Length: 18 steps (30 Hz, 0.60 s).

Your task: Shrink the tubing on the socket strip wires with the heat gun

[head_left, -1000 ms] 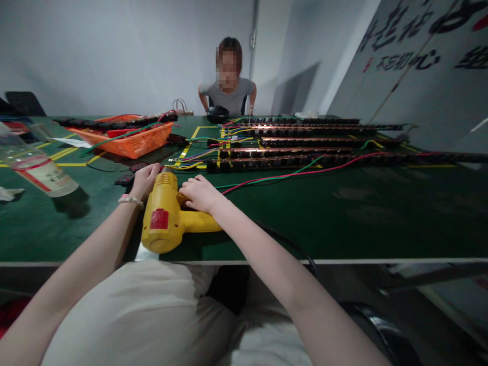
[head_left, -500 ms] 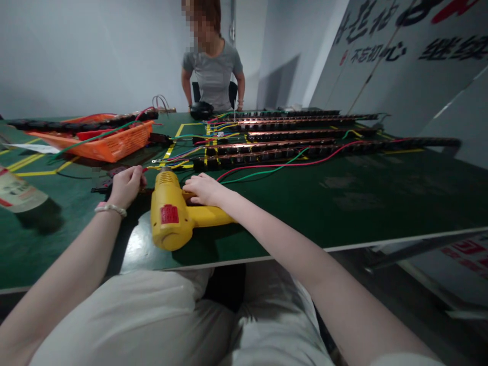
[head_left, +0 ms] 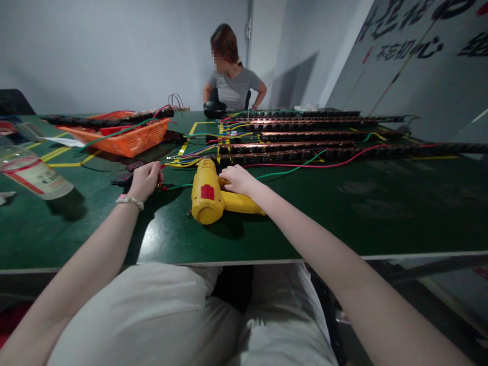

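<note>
Yellow plastic heat gun (head_left: 209, 195) lay on its side on the green bench (head_left: 343, 213), between the two hands.

The right hand (head_left: 236, 179) rested on the handle of the gun where it meets the body, fingers curled loosely over it; I judged this was to keep the gun steady with its nozzle toward the wires (head_left: 183, 163). The left hand (head_left: 145, 179) was closed like a fist around something small and dark by the wire ends; what exactly, I cannot tell. The gun had a red label on its body and looked a little worn. Behind it lay long black strips (head_left: 305, 150), an orange basket (head_left: 129, 140) and a bottle (head_left: 34, 173). Another person (head_left: 234, 86) stood at the far end.
</note>
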Motion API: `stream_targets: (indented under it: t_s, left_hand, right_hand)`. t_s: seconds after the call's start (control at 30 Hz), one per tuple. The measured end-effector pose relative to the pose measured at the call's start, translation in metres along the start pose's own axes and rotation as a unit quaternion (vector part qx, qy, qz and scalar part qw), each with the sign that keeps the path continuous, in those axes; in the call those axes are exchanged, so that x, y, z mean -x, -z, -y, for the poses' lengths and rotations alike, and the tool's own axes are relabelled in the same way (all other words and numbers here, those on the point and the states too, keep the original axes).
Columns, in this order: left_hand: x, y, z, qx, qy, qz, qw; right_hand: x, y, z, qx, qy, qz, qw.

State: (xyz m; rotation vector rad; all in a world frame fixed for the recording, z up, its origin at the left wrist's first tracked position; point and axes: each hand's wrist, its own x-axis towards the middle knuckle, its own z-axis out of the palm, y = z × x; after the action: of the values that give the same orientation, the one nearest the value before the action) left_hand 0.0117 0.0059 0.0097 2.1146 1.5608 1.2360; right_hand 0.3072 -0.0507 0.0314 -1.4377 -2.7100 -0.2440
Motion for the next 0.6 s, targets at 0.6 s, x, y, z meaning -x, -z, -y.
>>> stream_targets:
  t_s: [0.6]
  left_hand:
    - [-0.001,-0.003,-0.004,0.038,0.027,-0.013,0.999]
  right_hand:
    - [-0.006,0.008,0.040,-0.032,0.064,-0.005,0.997]
